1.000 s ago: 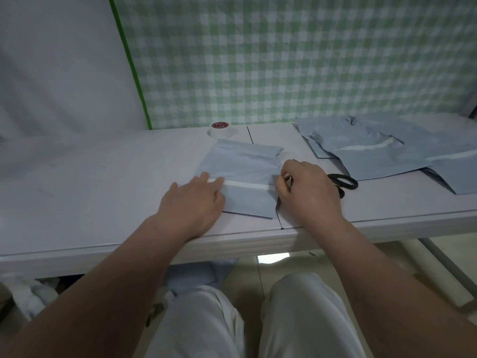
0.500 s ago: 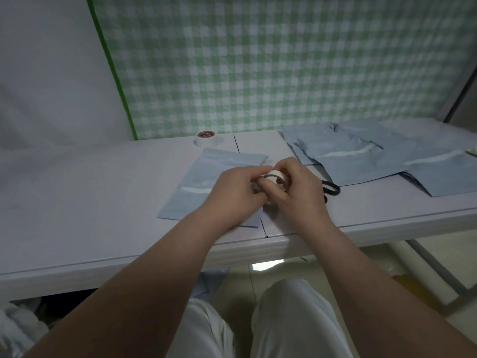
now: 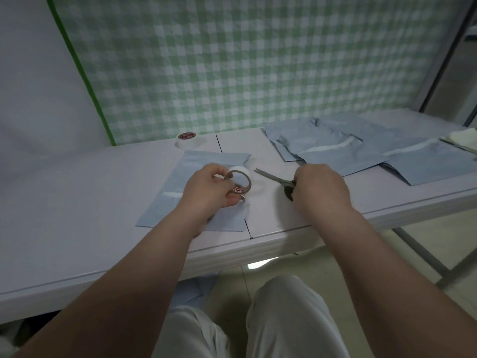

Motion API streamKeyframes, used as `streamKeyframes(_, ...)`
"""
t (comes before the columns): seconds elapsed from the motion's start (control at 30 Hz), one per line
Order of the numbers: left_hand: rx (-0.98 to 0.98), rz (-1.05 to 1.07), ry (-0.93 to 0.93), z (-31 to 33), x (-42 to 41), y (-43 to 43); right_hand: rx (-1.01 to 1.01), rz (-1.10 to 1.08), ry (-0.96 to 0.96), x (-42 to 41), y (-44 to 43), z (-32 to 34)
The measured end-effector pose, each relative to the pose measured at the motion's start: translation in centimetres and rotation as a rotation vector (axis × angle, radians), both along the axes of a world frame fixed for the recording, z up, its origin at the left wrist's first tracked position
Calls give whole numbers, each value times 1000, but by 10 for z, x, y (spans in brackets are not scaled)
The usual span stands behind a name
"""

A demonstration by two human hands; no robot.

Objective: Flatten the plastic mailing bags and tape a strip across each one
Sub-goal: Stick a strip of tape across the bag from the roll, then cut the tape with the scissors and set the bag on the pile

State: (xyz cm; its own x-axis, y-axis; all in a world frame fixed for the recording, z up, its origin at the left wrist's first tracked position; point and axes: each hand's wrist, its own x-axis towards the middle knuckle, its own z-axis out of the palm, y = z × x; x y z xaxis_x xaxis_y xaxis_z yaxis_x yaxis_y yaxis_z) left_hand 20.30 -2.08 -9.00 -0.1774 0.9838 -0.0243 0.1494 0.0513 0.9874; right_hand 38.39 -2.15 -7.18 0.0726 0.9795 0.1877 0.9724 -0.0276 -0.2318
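A flat pale-blue mailing bag [image 3: 167, 202] with a white tape strip across it lies on the white table [image 3: 77, 202] in front of me. Above the bag's right part, my left hand [image 3: 206, 192] grips a roll of white tape [image 3: 238, 180], held on edge. My right hand [image 3: 320, 187] holds a pair of scissors [image 3: 273, 178] by the black handles, the grey blades pointing left toward the roll. The scissors sit just to the right of the bag.
A second tape roll [image 3: 188, 140] stands at the back of the table by the green checked cloth [image 3: 258, 60]. Several taped blue bags [image 3: 361, 153] are piled at the right. More blue plastic lies on the floor under the table.
My left hand left the bag and took the tape roll from my right hand. My right hand then moved right and picked up the scissors.
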Motion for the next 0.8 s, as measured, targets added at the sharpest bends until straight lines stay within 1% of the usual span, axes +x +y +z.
streamKeyframes(0.07, -3, 8, 48, 1, -2, 1, -43, -7, -56, -4, 0, 11)
streamKeyframes(0.17, 41, 34, 230, 1, -6, 0, -52, -27, -76, -6, 0, 17)
streamKeyframes(0.23, 60, 46, 313, 0, -8, -3, -22, -15, -37, -5, -3, 15)
streamKeyframes(0.3, 62, 41, 306, -1, -10, -6, 35, 12, 79, -2, -9, 11)
streamKeyframes(0.37, 64, 27, 236, -2, -12, -8, 78, 26, 274, 1, -17, 9)
streamKeyframes(0.43, 71, 22, 196, -4, -13, -9, 87, 21, 542, 1, -27, 6)
streamKeyframes(0.57, 110, 39, 215, -6, -12, -11, -63, -20, 1222, -13, -52, -4)
streamKeyframes(0.63, 122, 50, 227, -7, -13, -11, -184, 0, 1496, -24, -64, -9)
streamKeyframes(0.73, 144, 51, 235, -8, -12, -10, -366, 38, 1760, -39, -80, -13)
streamKeyframes(0.8, 150, 49, 241, -9, -12, -10, -448, -16, 1916, -46, -88, -14)
